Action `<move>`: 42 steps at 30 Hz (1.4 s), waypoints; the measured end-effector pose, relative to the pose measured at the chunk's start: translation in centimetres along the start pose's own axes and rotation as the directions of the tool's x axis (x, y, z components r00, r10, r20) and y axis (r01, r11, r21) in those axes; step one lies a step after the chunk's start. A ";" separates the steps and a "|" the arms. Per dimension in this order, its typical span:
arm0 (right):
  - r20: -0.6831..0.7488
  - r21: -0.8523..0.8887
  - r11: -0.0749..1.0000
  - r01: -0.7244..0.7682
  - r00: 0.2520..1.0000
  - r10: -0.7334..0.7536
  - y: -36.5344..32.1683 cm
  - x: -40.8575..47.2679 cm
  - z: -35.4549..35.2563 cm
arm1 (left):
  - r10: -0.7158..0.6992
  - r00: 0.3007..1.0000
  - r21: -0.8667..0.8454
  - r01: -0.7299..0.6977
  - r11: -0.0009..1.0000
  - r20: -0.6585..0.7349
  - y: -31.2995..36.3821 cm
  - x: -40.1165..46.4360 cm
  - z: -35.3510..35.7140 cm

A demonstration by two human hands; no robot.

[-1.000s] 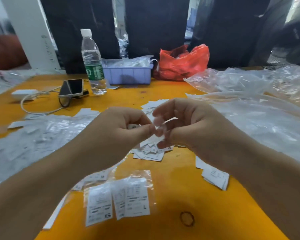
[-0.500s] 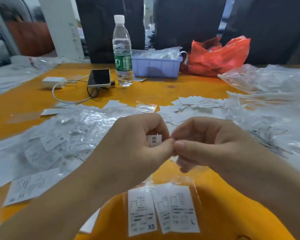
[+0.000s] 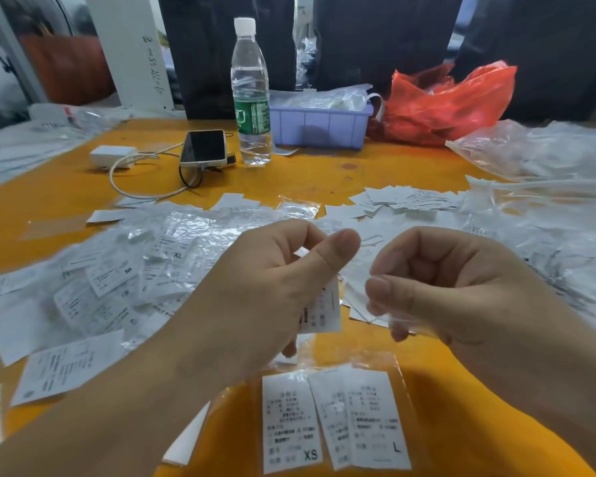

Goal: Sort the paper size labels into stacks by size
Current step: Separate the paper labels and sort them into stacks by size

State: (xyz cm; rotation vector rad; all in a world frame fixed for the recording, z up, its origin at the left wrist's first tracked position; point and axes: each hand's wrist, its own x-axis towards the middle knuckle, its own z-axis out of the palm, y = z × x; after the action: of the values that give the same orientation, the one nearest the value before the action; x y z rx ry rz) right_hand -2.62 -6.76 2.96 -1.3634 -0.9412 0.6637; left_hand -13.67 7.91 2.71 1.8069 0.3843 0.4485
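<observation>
Above the middle of the orange tabletop (image 3: 324,173), the left hand (image 3: 255,297) holds a small sheaf of paper size labels (image 3: 320,309), fingers curled round them with the thumb raised at the top; their printed face hangs below the palm, and the size letter on it cannot be read. The right hand (image 3: 461,287), just beside it and apart from it, has its fingers curled and pinches a thin clear plastic sleeve (image 3: 401,321) between thumb and forefinger. This looks like the step of freeing labels from their wrapper before they can be sorted. Toward the near edge lie two started stacks in clear film, side by side and overlapping: the XS stack (image 3: 289,421) and the L stack (image 3: 375,418). A loose heap of bagged labels (image 3: 124,277), some marked M and XL, covers the left side of the tabletop, and a scatter of bare labels (image 3: 403,199) lies beyond the hands toward the right. The next move probably calls for dropping the sleeve aside, reading the size on the held labels, and laying them squarely on the matching stack, or starting a new one if none matches.
</observation>
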 end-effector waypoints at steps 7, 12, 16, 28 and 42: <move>-0.030 0.023 1.000 -0.003 1.000 0.003 0.0 -0.1 0.3 | -0.003 0.980 0.000 0.003 1.000 0.200 -0.1 -0.2 -0.1; -0.045 0.083 0.997 0.002 0.999 0.002 0.2 -0.1 0.3 | -0.027 0.976 -0.037 0.035 0.999 0.215 -0.1 -0.1 0.0; -0.018 0.045 0.998 -0.051 0.999 0.052 0.2 -0.2 0.1 | 0.019 0.993 -0.074 -0.010 0.997 0.116 0.1 0.0 -0.2; 0.076 -0.038 0.996 -0.075 0.994 0.077 0.9 -0.3 0.3 | 0.147 0.980 -0.101 -0.161 0.982 -0.137 0.1 -0.3 0.9; 0.029 0.028 0.998 0.056 0.998 -0.057 0.8 -0.7 1.8 | 0.214 0.959 -0.128 -0.240 0.962 -0.187 0.4 -0.5 2.0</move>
State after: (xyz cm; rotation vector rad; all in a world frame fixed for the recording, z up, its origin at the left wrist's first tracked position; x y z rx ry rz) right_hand -4.42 -6.34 1.96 -1.3016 -0.9872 0.6533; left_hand -13.16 5.88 2.53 1.6772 0.2531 0.7789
